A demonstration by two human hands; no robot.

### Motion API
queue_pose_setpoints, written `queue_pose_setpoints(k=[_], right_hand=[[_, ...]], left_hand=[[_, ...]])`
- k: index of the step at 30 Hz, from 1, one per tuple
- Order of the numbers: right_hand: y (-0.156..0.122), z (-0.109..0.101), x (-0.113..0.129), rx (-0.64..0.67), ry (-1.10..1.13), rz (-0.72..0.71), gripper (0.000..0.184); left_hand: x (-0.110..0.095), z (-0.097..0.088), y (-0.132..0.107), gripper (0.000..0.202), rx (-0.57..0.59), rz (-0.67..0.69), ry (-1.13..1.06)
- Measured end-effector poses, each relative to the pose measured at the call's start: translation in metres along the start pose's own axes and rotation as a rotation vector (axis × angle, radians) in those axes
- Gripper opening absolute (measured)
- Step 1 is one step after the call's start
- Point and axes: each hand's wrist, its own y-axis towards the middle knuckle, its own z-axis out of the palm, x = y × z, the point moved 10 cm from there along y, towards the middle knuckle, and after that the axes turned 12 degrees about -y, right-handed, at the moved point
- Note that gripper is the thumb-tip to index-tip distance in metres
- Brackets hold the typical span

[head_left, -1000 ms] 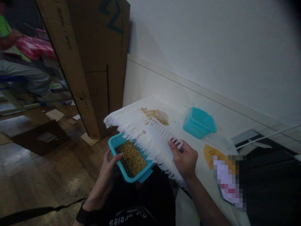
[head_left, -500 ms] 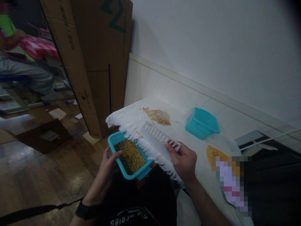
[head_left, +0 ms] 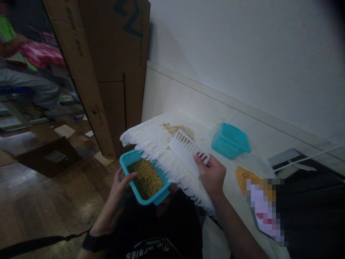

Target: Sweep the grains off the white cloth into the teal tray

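Note:
My left hand [head_left: 118, 190] grips the near left side of a teal tray [head_left: 129, 160] filled with tan beans [head_left: 145, 178], holding it just below the fringed edge of a white cloth [head_left: 151, 138]. My right hand [head_left: 212, 176] is closed on the end of a white slotted plastic scraper [head_left: 185, 149], whose far end rests on the cloth beside a small pile of loose beans [head_left: 174, 128].
A second teal tray [head_left: 230, 141] sits empty farther right on the white surface. An orange packet [head_left: 244, 178] lies near my right wrist. Tall cardboard boxes [head_left: 107, 64] stand to the left against the wall. Another person sits at far left [head_left: 24, 68].
The scraper has swung back up toward the loose bean pile after sweeping toward the cloth's edge. The bean tray shifted slightly left and down.

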Motion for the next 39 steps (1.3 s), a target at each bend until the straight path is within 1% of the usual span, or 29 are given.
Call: queue_pose_setpoints(k=[5, 10, 13, 19, 23, 29, 35, 37, 39], right_hand=[[-0.001, 0.005, 0.005, 0.017, 0.003, -0.019, 0.043], [0.0, 0.008, 0.014, 0.036, 0.011, -0.036, 0.041], [0.001, 0.01, 0.017, 0.048, -0.001, -0.042, 0.042], [-0.003, 0.015, 0.015, 0.072, 0.042, -0.014, 0.043], [-0.004, 0.019, 0.017, 0.077, 0.049, -0.021, 0.043], [-0.01, 0.027, 0.028, 0.111, 0.064, -0.056, 0.04], [-0.032, 0.022, 0.055, 0.131, 0.084, -0.184, 0.027], [-0.036, 0.015, 0.056, 0.111, 0.083, -0.194, 0.026], [-0.035, 0.006, 0.047, 0.06, 0.068, -0.147, 0.029]], left_hand=[[0.003, 0.0, 0.0, 0.113, -0.006, -0.026, -0.019], [-0.003, 0.003, -0.005, 0.108, -0.007, 0.001, -0.031], [-0.005, 0.005, -0.006, 0.108, 0.001, 0.007, -0.039], [-0.002, 0.001, -0.002, 0.106, -0.03, -0.015, -0.014], [-0.005, 0.003, 0.0, 0.1, -0.002, 0.003, 0.012], [-0.009, 0.001, 0.002, 0.101, -0.015, 0.012, 0.0], [-0.009, 0.003, -0.001, 0.099, -0.01, -0.007, -0.005], [-0.008, 0.005, -0.004, 0.099, -0.006, -0.021, -0.007], [-0.006, 0.006, -0.01, 0.098, -0.001, -0.031, -0.031]])
